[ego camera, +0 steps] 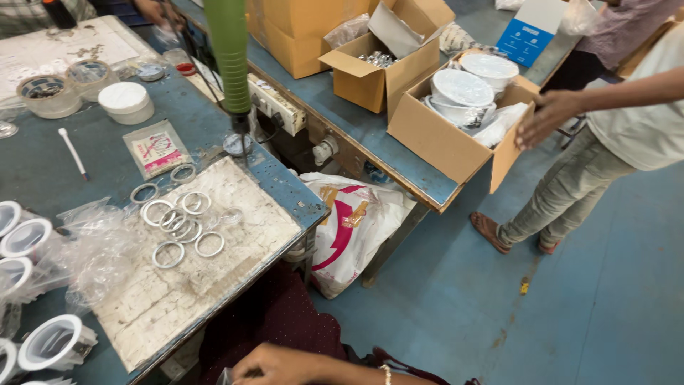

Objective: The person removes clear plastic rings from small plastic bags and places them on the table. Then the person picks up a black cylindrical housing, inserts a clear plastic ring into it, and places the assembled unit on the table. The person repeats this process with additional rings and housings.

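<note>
Right hand point(274, 365) pinches a clear plastic bag point(226, 376) at the bottom edge, grip closed; left hand unseen

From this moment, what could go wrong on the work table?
1. The metal rings lie loose in a pile on the worn board; a knock might roll some off the edge.
2. The hand is low beside the table with a clear bag, away from the rings.
3. The hanging green tool could snag a reaching arm.
</note>
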`<state>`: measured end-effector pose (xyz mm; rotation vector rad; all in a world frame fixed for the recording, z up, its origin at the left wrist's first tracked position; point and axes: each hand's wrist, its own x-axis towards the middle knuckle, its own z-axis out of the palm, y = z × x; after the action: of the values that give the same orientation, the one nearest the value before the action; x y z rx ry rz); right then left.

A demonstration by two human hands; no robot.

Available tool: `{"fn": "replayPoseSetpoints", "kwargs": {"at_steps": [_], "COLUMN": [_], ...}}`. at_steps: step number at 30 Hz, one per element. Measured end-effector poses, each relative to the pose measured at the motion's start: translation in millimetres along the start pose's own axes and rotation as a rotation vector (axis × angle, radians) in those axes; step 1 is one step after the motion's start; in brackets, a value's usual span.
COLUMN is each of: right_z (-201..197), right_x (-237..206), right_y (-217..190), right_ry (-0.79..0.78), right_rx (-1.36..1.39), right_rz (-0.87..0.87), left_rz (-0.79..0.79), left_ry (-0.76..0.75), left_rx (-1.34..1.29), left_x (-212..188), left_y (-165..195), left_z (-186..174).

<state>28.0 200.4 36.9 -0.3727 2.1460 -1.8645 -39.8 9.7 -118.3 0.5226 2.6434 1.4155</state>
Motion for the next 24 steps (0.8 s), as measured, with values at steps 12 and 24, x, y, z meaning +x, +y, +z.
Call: {"fn": "replayPoseSetpoints", "kwargs": {"at_steps": [12,24], "right_z": [7,19], "right_x": [-14,9], "right_y": [-32,-23], "right_ry": [0.249,0.524], "right_rx": [-0.353,0.423], "right_rz": [-0.055,0.066], "left_rz": [0.119,0.115], "left_ry": [0.008,-0.008], "left_rx": [-0.006,-0.264], "left_x": [10,4], "left_y": [0,119], "left_z": [-13,-70]}}
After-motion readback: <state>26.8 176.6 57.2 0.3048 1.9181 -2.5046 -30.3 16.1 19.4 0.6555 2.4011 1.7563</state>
